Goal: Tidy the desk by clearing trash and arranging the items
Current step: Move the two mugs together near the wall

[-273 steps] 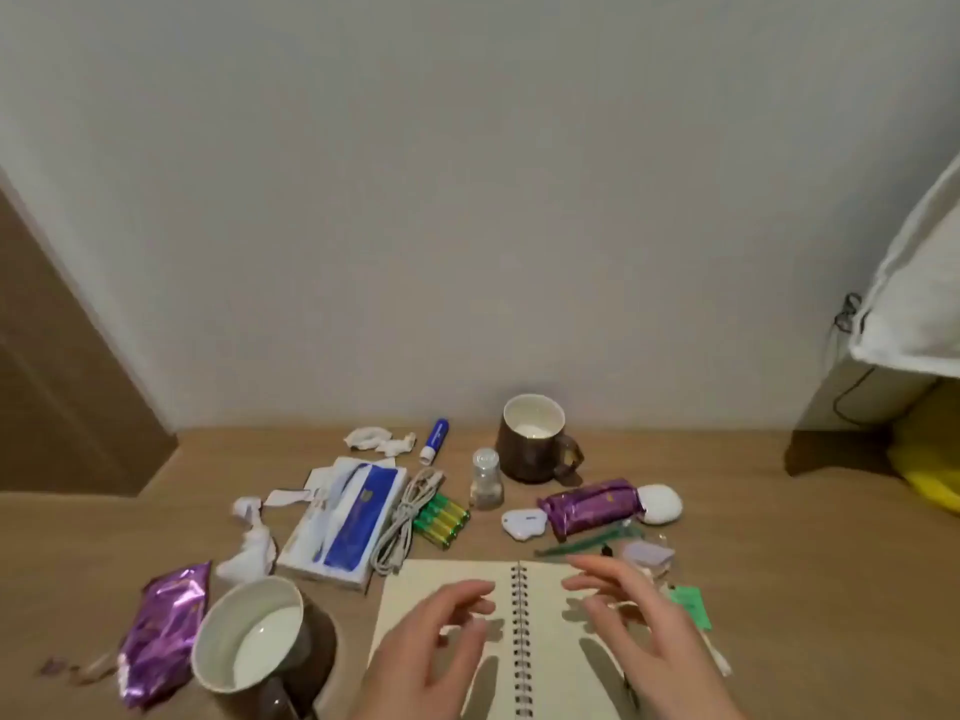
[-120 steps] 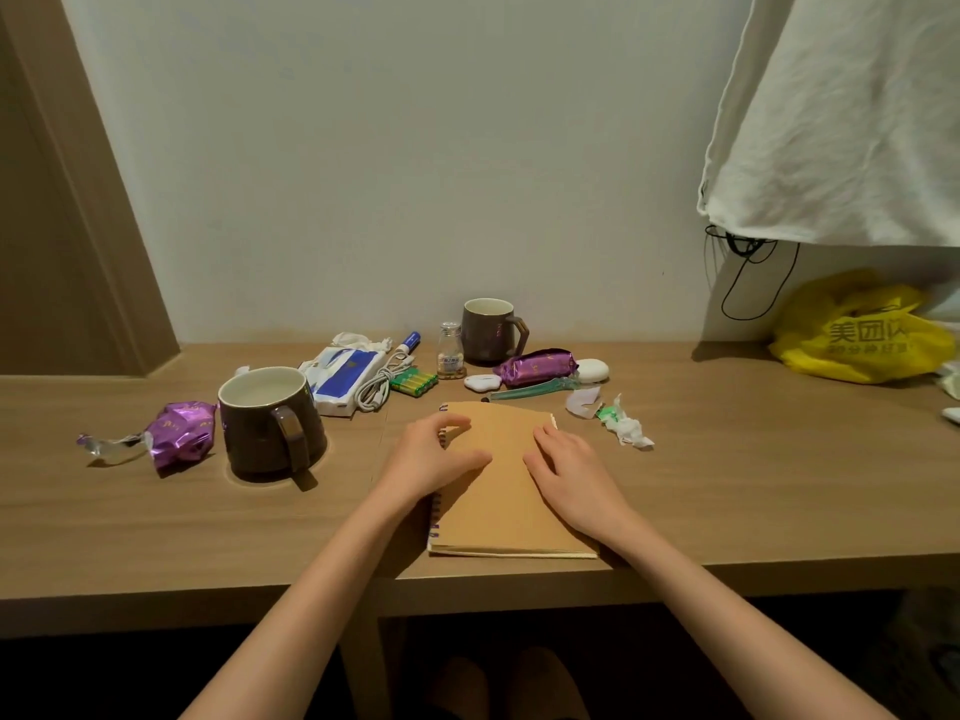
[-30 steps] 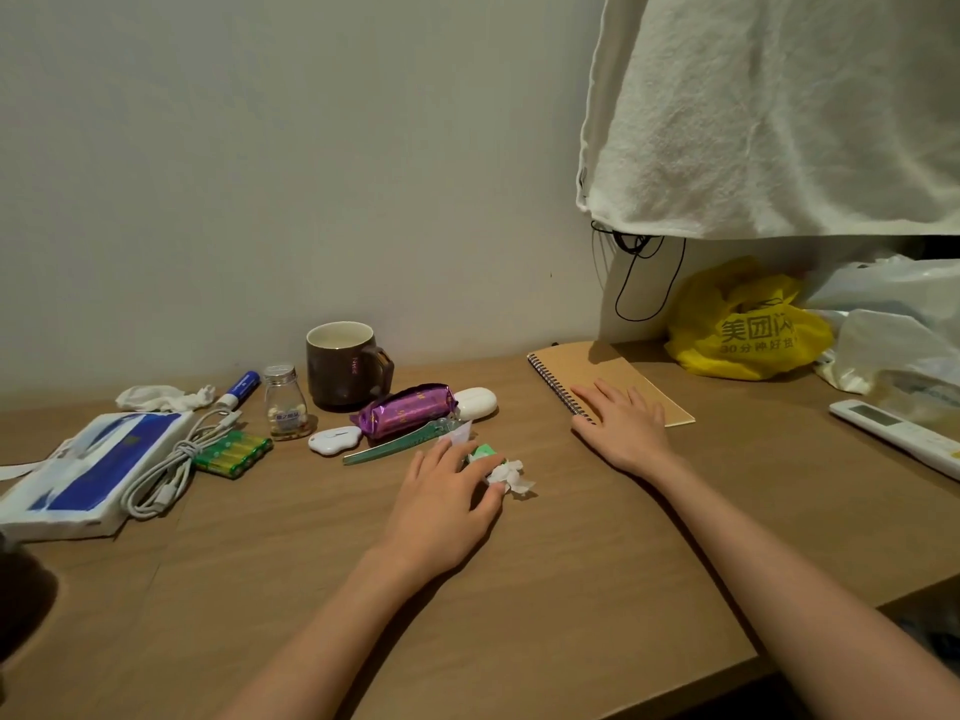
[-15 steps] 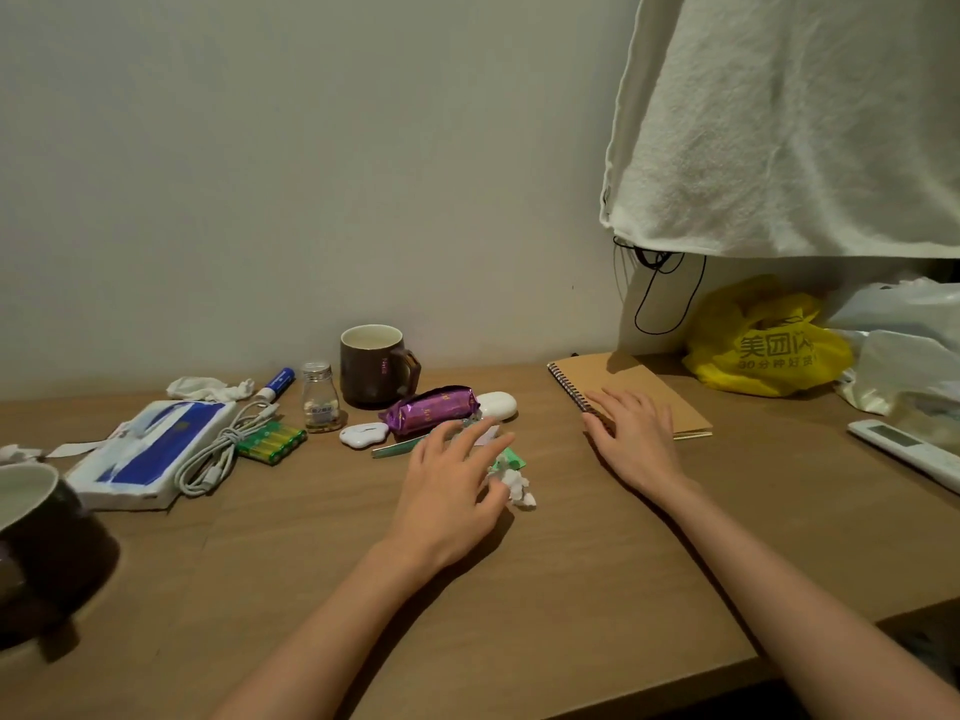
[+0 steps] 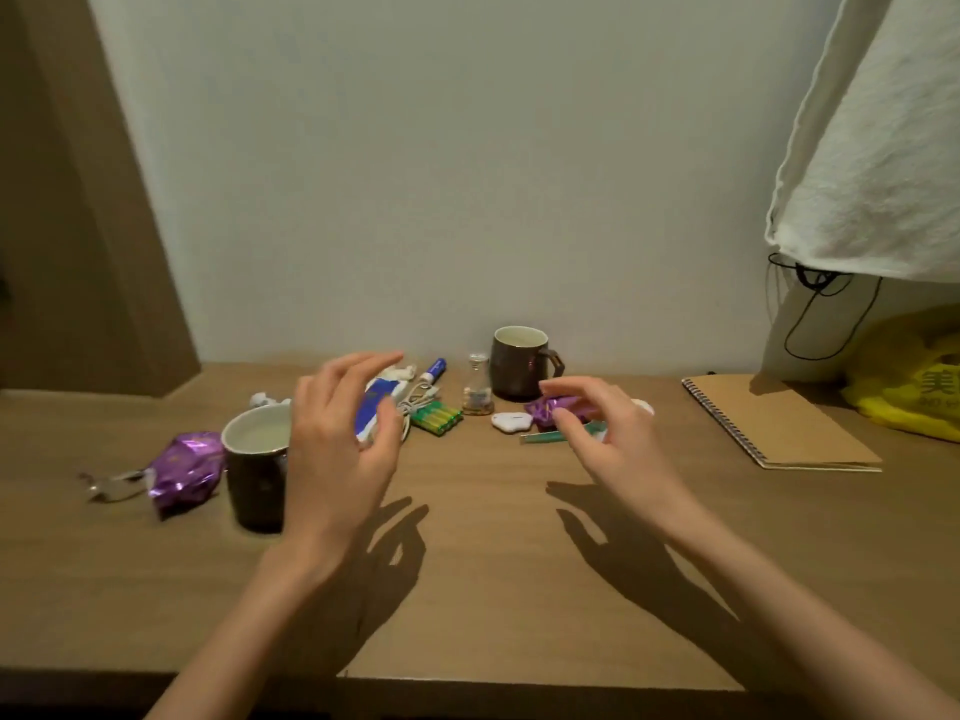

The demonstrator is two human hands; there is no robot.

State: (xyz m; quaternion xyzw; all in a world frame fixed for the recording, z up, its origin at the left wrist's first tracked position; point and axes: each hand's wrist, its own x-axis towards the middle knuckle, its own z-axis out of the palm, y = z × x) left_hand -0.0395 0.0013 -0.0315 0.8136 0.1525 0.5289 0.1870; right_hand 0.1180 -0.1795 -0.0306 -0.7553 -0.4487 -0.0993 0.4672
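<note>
Hovering above the worktop [image 5: 493,589], both hands cast shadows on the wood in the middle of the frame. The left hand [image 5: 337,449] was released, fingers spread and loosely curved, grasping nothing. It hung in front of a blue-and-white tissue pack [image 5: 375,402] and just right of the near mug [image 5: 254,470]. The right hand [image 5: 613,439] was released too, fingers bent and empty, in front of a purple snack pack [image 5: 545,407] and a green pen [image 5: 543,437].

At left of the near mug lay 1 crumpled purple wrapper [image 5: 184,470] with a clear scrap [image 5: 111,485] beside it. A crumpled tissue [image 5: 261,399] sat behind that mug. Between the hands, toward the wall [image 5: 467,174], were a white cable [image 5: 418,400], 4 green batteries [image 5: 436,417], a blue marker [image 5: 434,370], a small glass bottle [image 5: 478,387], a small white object [image 5: 511,421] and the far mug [image 5: 522,363], upright.

At right, the closed spiral notebook [image 5: 779,423] lay flat, well apart from the clutter. A yellow bag [image 5: 909,387] sat behind it, under a white towel [image 5: 883,148] and a black cord [image 5: 821,314].
</note>
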